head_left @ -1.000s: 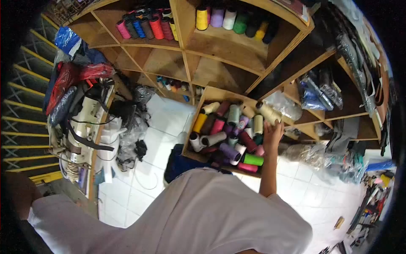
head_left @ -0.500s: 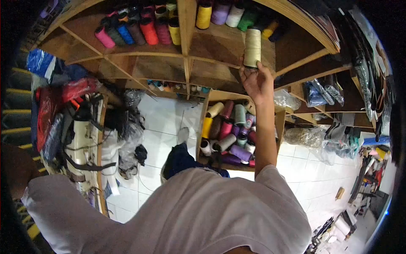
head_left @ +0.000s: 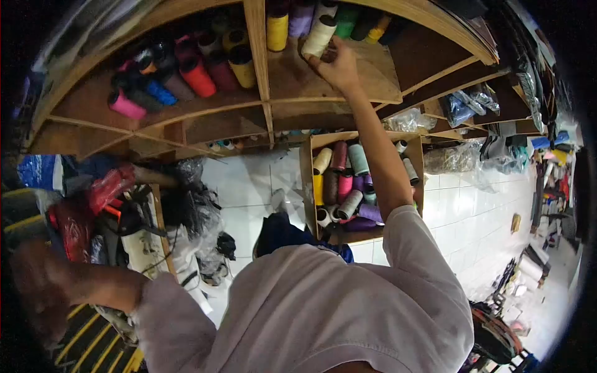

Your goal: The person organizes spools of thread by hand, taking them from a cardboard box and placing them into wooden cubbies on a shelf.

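My right hand (head_left: 339, 65) is closed round a cream cone of thread (head_left: 319, 37), tilted, over a compartment of the wooden shelf (head_left: 336, 112). Just behind it, a white spool (head_left: 326, 9) is partly covered by the held one. A yellow spool (head_left: 277, 31), a purple spool (head_left: 301, 18) and a green spool (head_left: 346, 22) stand in the same compartment. Far off to the left, motion smears my left hand (head_left: 40, 292), so its fingers cannot be made out.
Below the shelf, a cardboard box (head_left: 307, 177) holds several thread spools. More spools, including a red one (head_left: 198, 78), fill the left compartment. A cluttered machine table (head_left: 163, 230) stands left; plastic-wrapped bundles (head_left: 463, 124) lie on shelves at right.
My right hand has moved left and further in over the shelf with the cream cone, which now leans. My left forearm has swung into view on the left.
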`<state>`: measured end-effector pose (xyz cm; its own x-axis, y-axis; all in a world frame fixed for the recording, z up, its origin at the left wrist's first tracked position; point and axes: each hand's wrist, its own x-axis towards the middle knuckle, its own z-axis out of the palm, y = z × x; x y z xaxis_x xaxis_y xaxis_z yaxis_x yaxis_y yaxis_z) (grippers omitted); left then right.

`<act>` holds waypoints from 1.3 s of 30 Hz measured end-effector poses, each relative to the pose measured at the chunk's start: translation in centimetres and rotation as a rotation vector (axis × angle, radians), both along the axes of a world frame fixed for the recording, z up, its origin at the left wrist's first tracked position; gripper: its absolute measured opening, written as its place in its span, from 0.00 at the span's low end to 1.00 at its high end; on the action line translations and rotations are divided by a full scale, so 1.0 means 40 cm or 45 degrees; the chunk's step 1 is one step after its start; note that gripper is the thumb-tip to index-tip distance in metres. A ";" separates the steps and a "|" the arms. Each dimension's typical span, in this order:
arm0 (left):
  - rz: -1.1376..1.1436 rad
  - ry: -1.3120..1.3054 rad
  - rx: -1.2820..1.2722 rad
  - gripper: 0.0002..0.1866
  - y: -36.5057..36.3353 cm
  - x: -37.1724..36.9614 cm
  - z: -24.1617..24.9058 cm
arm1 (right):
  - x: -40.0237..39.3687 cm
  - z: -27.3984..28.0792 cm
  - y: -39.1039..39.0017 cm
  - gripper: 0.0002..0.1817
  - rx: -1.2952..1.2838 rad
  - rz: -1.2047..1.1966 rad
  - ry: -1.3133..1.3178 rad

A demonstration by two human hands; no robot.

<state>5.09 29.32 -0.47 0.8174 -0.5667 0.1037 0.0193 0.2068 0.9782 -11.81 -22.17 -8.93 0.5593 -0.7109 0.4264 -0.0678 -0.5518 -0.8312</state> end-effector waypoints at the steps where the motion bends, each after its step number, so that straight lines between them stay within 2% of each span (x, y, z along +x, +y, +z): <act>1: -0.025 -0.023 -0.010 0.12 0.013 0.008 -0.013 | 0.009 -0.003 -0.005 0.27 -0.073 -0.022 0.070; 3: -0.083 -0.071 -0.036 0.12 -0.050 0.006 0.022 | 0.028 -0.001 -0.009 0.28 -0.154 -0.074 0.116; 4: -0.220 -0.213 0.412 0.12 -0.116 -0.041 -0.024 | 0.036 -0.002 -0.008 0.28 -0.190 -0.107 0.131; 5: -0.345 -0.356 0.861 0.13 -0.171 -0.083 -0.134 | 0.044 0.006 0.000 0.29 -0.226 -0.137 0.149; 6: -0.510 0.155 0.954 0.16 -0.128 -0.093 -0.318 | 0.048 0.023 0.017 0.28 -0.279 -0.216 0.152; 7: -0.578 0.021 0.897 0.20 -0.076 -0.156 -0.462 | 0.058 0.033 0.023 0.28 -0.293 -0.233 0.135; 8: -0.725 0.536 0.839 0.19 -0.023 -0.193 -0.583 | 0.067 0.034 0.028 0.28 -0.233 -0.240 0.150; 10: -0.851 0.677 1.095 0.23 0.019 -0.304 -0.687 | 0.076 0.010 0.022 0.27 -0.233 -0.249 0.185; 11: -0.962 0.733 1.337 0.26 0.024 -0.338 -0.701 | 0.075 0.013 0.025 0.27 -0.235 -0.252 0.192; 13: -0.993 0.698 1.337 0.26 0.066 -0.366 -0.712 | 0.077 0.015 0.031 0.29 -0.134 -0.288 0.324; 17: -1.105 0.518 1.352 0.26 0.146 -0.393 -0.784 | 0.084 0.019 0.038 0.31 -0.215 -0.390 0.439; 20: -1.187 0.365 1.354 0.26 0.185 -0.402 -0.821 | 0.079 0.014 0.048 0.31 -0.248 -0.402 0.373; 27: -1.342 -0.095 1.286 0.26 0.138 -0.337 -0.875 | 0.070 0.036 0.062 0.34 -0.204 -0.399 0.323; 29: -1.384 -0.222 1.266 0.26 0.120 -0.320 -0.866 | 0.065 0.059 0.069 0.35 -0.094 -0.346 0.482; 33: -1.472 -0.466 1.225 0.27 0.099 -0.285 -0.877 | 0.049 0.052 0.083 0.37 -0.143 -0.273 0.276; 36: -1.519 -0.631 1.208 0.27 0.110 -0.246 -0.892 | -0.056 0.078 0.220 0.22 0.062 -0.366 -0.339; 37: -1.526 -0.682 1.202 0.27 0.114 -0.231 -0.904 | -0.148 0.105 0.294 0.12 -0.171 -0.543 -0.101; 38: -1.528 -0.731 1.196 0.27 0.108 -0.219 -0.898 | -0.230 0.109 0.386 0.09 -0.261 -0.532 -0.242; 39: -1.526 -0.778 1.188 0.27 0.100 -0.210 -0.897 | -0.338 0.056 0.458 0.11 -0.367 -0.539 -0.088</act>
